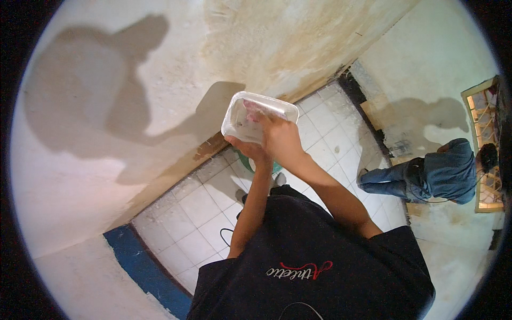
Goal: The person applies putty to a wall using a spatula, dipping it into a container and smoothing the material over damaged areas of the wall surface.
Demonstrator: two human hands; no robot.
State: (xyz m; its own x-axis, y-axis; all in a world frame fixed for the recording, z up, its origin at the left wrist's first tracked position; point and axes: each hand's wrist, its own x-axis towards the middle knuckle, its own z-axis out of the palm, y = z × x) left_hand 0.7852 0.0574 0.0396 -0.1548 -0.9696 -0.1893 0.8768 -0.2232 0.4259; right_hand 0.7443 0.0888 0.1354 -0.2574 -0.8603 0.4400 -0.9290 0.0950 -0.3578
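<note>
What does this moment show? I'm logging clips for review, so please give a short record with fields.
setting: tiled floor beside a stained plaster wall
left hand: supports a clear plastic tub from below
right hand: reaches over the tub's rim, fingers inside it
tub contents: something pinkish, too blurred to tell
below hands: green object, mostly hidden
other person: crouched on the floor at the right, in blue clothes
wall base: blue strip
</note>
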